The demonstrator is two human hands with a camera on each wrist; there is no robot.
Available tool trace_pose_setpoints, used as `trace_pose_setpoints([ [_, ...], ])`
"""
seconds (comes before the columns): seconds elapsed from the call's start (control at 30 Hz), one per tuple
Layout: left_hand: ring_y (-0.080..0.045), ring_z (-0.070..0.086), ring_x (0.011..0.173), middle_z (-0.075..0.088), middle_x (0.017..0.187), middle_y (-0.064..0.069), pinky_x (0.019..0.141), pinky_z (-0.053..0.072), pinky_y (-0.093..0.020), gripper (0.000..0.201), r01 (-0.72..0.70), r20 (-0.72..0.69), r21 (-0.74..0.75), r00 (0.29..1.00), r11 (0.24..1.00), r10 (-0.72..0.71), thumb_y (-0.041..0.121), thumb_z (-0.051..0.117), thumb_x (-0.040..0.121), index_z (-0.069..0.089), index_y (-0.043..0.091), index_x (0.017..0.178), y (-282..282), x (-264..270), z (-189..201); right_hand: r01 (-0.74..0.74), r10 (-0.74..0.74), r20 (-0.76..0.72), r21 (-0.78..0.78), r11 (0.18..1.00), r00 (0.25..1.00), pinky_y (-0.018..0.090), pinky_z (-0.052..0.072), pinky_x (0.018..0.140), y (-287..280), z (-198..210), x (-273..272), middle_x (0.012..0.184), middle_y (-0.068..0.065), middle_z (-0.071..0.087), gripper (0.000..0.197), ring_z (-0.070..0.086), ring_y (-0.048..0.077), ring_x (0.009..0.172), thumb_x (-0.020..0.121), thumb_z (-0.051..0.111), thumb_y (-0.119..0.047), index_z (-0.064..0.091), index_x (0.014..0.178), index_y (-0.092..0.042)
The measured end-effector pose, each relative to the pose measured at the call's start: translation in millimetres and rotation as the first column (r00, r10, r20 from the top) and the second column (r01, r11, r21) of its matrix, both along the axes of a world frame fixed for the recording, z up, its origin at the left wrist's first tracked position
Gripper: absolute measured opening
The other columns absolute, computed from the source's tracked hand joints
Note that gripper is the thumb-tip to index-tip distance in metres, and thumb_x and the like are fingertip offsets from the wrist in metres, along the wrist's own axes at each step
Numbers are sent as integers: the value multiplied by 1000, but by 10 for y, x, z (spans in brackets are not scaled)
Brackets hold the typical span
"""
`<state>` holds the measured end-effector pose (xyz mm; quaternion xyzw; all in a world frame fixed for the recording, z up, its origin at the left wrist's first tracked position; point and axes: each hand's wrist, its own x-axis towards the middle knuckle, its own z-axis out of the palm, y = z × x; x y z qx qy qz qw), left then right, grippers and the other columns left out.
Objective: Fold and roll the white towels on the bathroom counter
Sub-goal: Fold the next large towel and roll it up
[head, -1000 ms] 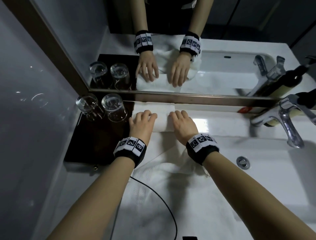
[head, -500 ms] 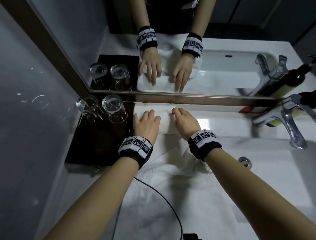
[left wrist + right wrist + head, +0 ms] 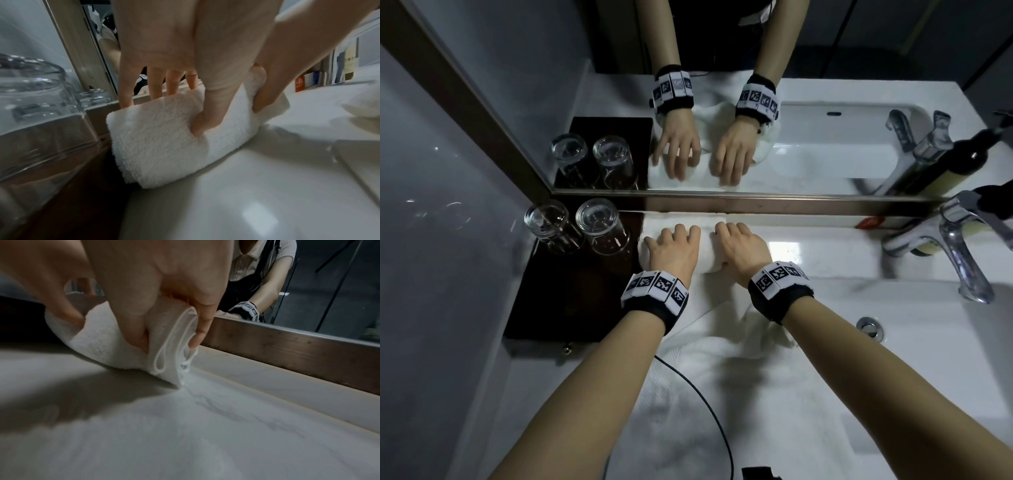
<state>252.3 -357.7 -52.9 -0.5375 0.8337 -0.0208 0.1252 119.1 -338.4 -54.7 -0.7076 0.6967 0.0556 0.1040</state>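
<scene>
A rolled white towel (image 3: 707,255) lies at the back of the white counter (image 3: 825,260), close to the mirror frame. My left hand (image 3: 674,245) grips its left half. In the left wrist view the thumb digs into the near side of the roll (image 3: 160,142) and the fingers curl over its top. My right hand (image 3: 743,245) grips the right end. In the right wrist view the thumb and a finger pinch the layered end of the roll (image 3: 115,345). A second white towel (image 3: 739,394) lies spread and rumpled under my forearms.
Two upturned glasses (image 3: 546,222) (image 3: 601,224) stand on a dark tray (image 3: 558,294), right beside the roll's left end. A chrome faucet (image 3: 959,250) and the sink drain (image 3: 870,325) are on the right. A black cable (image 3: 705,404) crosses the spread towel.
Both hands have closed more tightly round the roll, with the fingers curling over its far side and the left thumb spreading out. The roll has stayed near the mirror.
</scene>
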Motion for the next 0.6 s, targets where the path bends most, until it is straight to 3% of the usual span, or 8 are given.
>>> trace_pose_setpoints([
  [0.07,-32,54,97,51,109,-11,84,44,-48,42,29,-19,-34,999,999,-30,-10,46,76,35,9,111,-32,8,-28,-7,7,30,4,1000,1000,36,46,78,14,-6,-36,122,9,51,49,45,28,116,80,64,-13,37,121,-8],
  [0.13,-27,57,95,54,107,-6,82,47,-44,42,27,-6,-38,1000,999,-27,-4,54,75,38,12,111,-70,9,-25,-2,2,45,13,1000,999,36,45,76,17,-21,-52,123,9,51,50,45,28,116,80,64,-14,37,122,-9],
  [0.27,-28,57,97,54,109,-7,83,46,-46,41,29,-36,3,999,1000,-29,3,60,78,41,11,113,-115,-25,-56,-19,19,24,12,1000,1000,36,45,76,-51,-60,-70,125,10,50,48,45,30,116,82,59,-11,37,124,-9],
  [0.4,-30,56,99,54,110,-8,83,46,-47,39,34,-1,-42,999,999,-34,-4,47,80,41,11,116,-120,-21,-38,-37,35,-48,-34,999,998,37,43,80,-24,-117,-29,126,11,49,39,45,31,116,88,46,-5,37,125,-8],
  [0.53,-14,63,75,63,87,6,64,54,-32,41,38,45,-131,998,991,-33,0,38,72,59,24,98,-40,-19,21,-55,45,-116,-77,996,992,42,40,90,34,-91,15,132,11,42,48,40,30,122,84,59,-9,35,126,-7],
  [0.6,-17,63,79,62,90,3,66,53,-35,33,27,5,-105,1000,994,-26,1,44,78,58,21,100,-25,-34,-12,-91,74,-118,-143,986,990,45,37,93,98,-47,30,138,13,37,47,35,31,127,82,58,-10,37,124,-7],
])
